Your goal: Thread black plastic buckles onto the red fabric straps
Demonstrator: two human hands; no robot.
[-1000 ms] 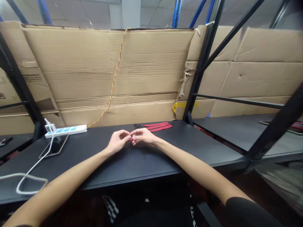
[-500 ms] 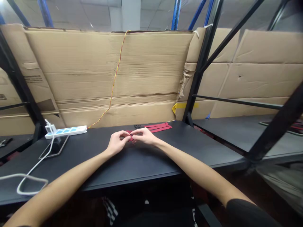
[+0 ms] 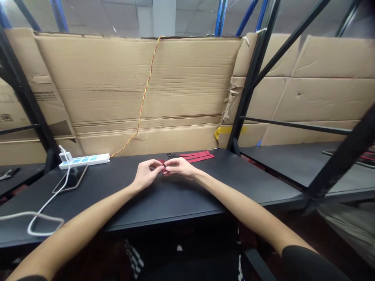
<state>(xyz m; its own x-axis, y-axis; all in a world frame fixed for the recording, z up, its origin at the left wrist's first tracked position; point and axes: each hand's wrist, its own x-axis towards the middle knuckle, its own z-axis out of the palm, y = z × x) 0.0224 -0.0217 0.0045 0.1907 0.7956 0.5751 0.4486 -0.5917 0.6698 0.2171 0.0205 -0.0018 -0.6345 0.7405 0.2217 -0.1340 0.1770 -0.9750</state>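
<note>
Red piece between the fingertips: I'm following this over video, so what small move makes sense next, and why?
Probably part the hands slightly to show the red piece: the left hand and right hand meet over it, hiding most of it.

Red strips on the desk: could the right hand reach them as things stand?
Probably yes. The right hand sits just short of the red strips, nothing between them but black desk. It pinches a small red piece with the left hand, so must probably let go first.
</note>
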